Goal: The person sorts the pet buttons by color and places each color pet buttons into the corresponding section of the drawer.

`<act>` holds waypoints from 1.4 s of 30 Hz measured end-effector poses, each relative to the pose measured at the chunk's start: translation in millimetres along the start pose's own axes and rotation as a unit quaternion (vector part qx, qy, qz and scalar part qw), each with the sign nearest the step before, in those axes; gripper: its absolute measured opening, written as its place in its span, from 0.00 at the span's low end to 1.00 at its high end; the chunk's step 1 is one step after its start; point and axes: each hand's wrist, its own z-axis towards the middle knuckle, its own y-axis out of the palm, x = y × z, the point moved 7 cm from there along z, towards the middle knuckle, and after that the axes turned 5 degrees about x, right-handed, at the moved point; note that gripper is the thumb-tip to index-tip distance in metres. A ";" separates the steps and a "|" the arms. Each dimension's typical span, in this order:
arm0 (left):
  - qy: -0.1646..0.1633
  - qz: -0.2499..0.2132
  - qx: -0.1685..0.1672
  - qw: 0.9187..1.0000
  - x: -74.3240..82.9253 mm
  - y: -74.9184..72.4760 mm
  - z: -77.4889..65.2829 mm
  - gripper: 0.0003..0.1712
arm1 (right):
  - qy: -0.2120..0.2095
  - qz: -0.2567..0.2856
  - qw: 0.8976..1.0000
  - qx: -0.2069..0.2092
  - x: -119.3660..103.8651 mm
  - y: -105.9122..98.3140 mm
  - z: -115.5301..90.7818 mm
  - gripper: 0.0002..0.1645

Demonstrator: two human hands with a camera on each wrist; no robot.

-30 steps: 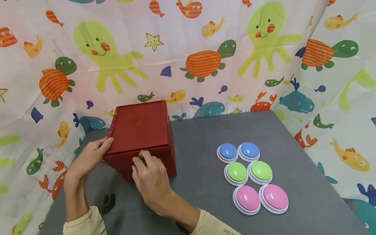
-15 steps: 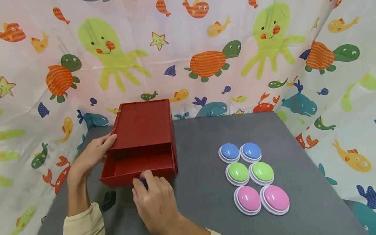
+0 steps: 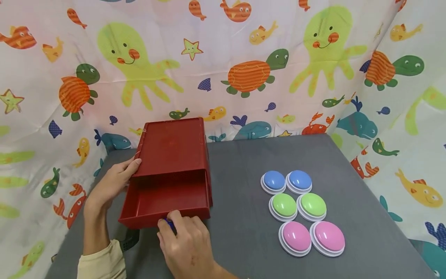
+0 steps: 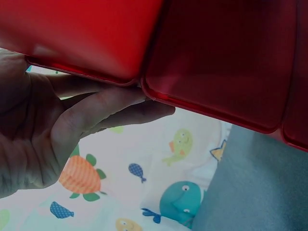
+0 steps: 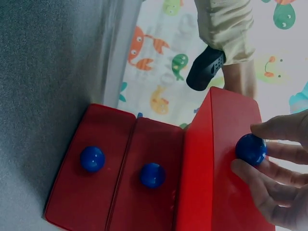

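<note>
A red drawer box (image 3: 172, 147) stands on the grey table, its top drawer (image 3: 174, 195) pulled out and bare inside. My right hand (image 3: 189, 246) pinches the round blue knob (image 5: 250, 149) on that drawer's front between thumb and fingers. My left hand (image 3: 109, 186) rests against the box's upper left side, thumb on the top edge, with the fingers (image 4: 103, 107) reaching fairly straight along the side in the left wrist view. Two lower drawers, with a middle knob (image 5: 152, 175) and a bottom knob (image 5: 92, 159), are closed in the right wrist view.
On the right of the table (image 3: 240, 174) are paired domed push buttons: blue (image 3: 274, 180), green (image 3: 284, 205) and pink (image 3: 296, 236). A sea-animal curtain (image 3: 212, 58) hangs behind the table and along its sides.
The top drawer was closed one second ago and has slid out towards me. My right hand has moved nearer with its knob. My left hand has stayed at the box's side.
</note>
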 end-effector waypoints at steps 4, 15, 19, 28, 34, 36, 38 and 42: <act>-0.010 0.006 0.011 1.000 -5.4 -3.0 -5.2 0.41 | -0.022 0.000 0.999 0.029 2.0 -13.0 0.1 0.19; -0.009 0.023 0.019 1.000 -7.2 -0.1 -10.0 0.42 | 0.177 -0.004 0.984 -0.022 157.8 -74.8 39.8 0.29; 0.002 0.029 0.025 0.999 -4.4 -2.2 -9.4 0.42 | 0.231 -0.041 0.957 -0.172 222.6 -62.6 38.8 0.32; -0.001 0.038 0.028 0.999 -6.0 -4.4 -8.8 0.42 | 0.212 -0.031 0.891 -0.401 310.5 13.9 -7.9 0.30; 0.004 0.031 0.020 0.999 -6.7 2.0 -6.6 0.42 | 0.222 -0.010 0.865 -0.450 333.3 40.2 -44.5 0.36; 0.006 0.032 0.020 0.999 -5.9 3.4 -5.6 0.41 | 0.230 -0.008 0.861 -0.453 336.2 41.3 -50.5 0.39; 0.007 0.038 0.024 0.999 -4.7 3.7 -4.8 0.41 | 0.235 -0.007 0.860 -0.453 337.8 42.0 -53.7 0.41; 0.009 0.040 0.027 0.999 -2.4 5.5 -2.9 0.40 | 0.244 -0.009 0.857 -0.455 339.8 43.9 -56.8 0.45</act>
